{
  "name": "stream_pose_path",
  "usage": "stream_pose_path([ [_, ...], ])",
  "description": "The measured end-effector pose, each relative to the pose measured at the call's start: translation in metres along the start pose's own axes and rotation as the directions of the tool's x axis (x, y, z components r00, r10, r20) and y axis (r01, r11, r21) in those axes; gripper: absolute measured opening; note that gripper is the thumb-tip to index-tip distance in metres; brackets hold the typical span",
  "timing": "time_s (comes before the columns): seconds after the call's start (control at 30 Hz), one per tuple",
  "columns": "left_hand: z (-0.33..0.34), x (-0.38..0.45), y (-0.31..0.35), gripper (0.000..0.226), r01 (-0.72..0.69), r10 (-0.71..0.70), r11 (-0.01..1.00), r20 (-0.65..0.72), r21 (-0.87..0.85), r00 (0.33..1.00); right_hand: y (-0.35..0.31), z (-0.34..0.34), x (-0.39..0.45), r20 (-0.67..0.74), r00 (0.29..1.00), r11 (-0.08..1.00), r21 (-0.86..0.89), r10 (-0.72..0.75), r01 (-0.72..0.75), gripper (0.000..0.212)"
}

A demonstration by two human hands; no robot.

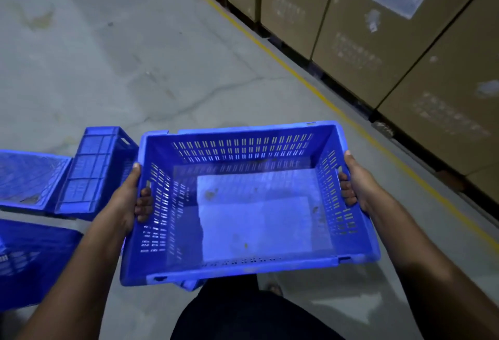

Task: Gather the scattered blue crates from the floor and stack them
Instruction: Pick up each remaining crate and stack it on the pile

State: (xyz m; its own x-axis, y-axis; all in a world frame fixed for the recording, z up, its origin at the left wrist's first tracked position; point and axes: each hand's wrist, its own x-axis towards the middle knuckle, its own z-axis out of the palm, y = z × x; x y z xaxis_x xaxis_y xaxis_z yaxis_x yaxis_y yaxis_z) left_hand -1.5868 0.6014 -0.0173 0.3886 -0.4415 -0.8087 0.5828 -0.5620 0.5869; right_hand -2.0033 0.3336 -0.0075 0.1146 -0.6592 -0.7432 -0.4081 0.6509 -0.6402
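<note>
View: a head-worn camera looks down at a person's two bare forearms and a warehouse floor.
Held crate: a blue plastic crate with slotted walls fills the centre and lower centre of the frame, open side up, lifted clear of the floor and tilted slightly.
Inside the crate: a pale sheet lies flat on the bottom, with a few small dark specks on it.
Left hand: the left hand grips the crate's short wall at centre left; its fingers curl through the handle slot and show inside the crate, thumb up along the outer rim.
Right hand: the right hand grips the opposite short wall at centre right in the same way, fingers hooked through the handle slot, thumb along the rim.
Other crates: three more blue crates sit at the left edge. One upturned crate shows its ribbed base just beside the held crate; a second crate touches it further left; a third crate lies in the lower left corner.
Floor: grey concrete floor with a thin crack, and a yellow line running diagonally from top centre to lower right.
Cartons: tall brown cardboard cartons with white labels stand in a row beyond the yellow line, across the upper right.
Person: dark trousers show at bottom centre, below the held crate.
</note>
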Motion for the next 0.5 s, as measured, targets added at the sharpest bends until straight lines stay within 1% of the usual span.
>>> stream_pose_path([
  [0.13,0.006,0.047,0.056,0.071,-0.005,0.004,0.999,-0.019,-0.038,1.0,-0.059,0.031,0.054,-0.002,0.999,0.999,-0.005,-0.036,0.036,0.062],
  [0.23,0.003,0.091,0.109,0.071,-0.023,0.021,0.998,-0.045,-0.056,0.999,-0.118,0.063,0.107,0.017,0.998,0.998,-0.016,-0.055,0.055,0.061],
  [0.33,-0.005,0.132,0.171,0.07,-0.032,0.025,0.996,-0.078,-0.083,0.997,-0.19,0.106,0.155,0.034,0.998,0.997,-0.06,-0.055,0.057,0.061],
  [0.43,-0.019,0.173,0.238,0.068,-0.086,0.071,0.988,-0.118,-0.126,0.99,-0.266,0.151,0.205,0.064,0.989,0.987,-0.079,-0.132,0.136,0.061],
  [0.5,-0.029,0.197,0.283,0.067,-0.085,0.066,0.987,-0.138,-0.134,0.988,-0.32,0.182,0.233,0.08,0.985,0.982,-0.1,-0.153,0.16,0.059],
])
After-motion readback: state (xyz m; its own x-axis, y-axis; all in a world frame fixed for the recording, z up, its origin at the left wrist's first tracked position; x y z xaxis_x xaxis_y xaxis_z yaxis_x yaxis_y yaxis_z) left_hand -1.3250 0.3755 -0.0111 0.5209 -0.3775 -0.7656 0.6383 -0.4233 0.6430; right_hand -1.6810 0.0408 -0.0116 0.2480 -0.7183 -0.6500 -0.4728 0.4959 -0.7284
